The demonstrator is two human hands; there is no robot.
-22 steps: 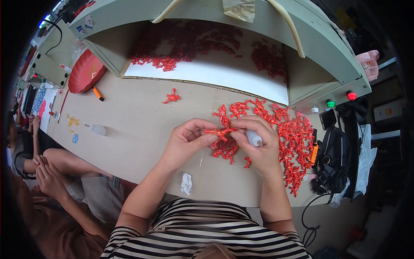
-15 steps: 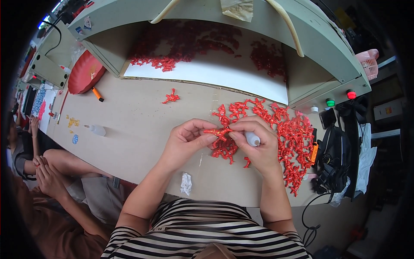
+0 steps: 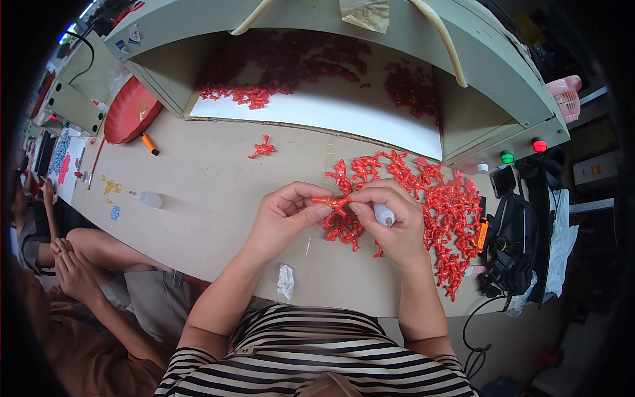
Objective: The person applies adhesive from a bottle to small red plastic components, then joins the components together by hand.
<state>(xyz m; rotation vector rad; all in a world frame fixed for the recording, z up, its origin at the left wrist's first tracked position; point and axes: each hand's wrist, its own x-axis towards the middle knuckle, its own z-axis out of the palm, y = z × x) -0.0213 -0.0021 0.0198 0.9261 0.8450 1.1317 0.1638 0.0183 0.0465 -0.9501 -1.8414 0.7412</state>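
Note:
Between my two hands, above the table, is a small red figurine (image 3: 336, 202) with limbs sticking out. My left hand (image 3: 289, 213) pinches one end of it between thumb and fingers. Thumb and forefinger of my right hand (image 3: 391, 218) close on the other end. A small white squeeze bottle (image 3: 384, 214) is also tucked in my right hand, its tip pointing toward me. Just under and behind my hands lie more red figurines (image 3: 342, 228), partly hidden by the fingers. One lone red figurine (image 3: 262, 147) lies farther off to the left.
A dense heap of red figurines (image 3: 450, 218) covers the table's right side. More red pieces (image 3: 251, 96) lie inside the grey booth (image 3: 476, 99). At left are a red basin (image 3: 131, 112) and another squeeze bottle (image 3: 150, 198). Crumpled tissue (image 3: 286, 282) lies near me; a co-worker's hands (image 3: 73, 268) are at left.
My right hand has shifted very slightly left, and the squeeze bottle in it has tilted a little. Both hands keep their pinch on the figurine.

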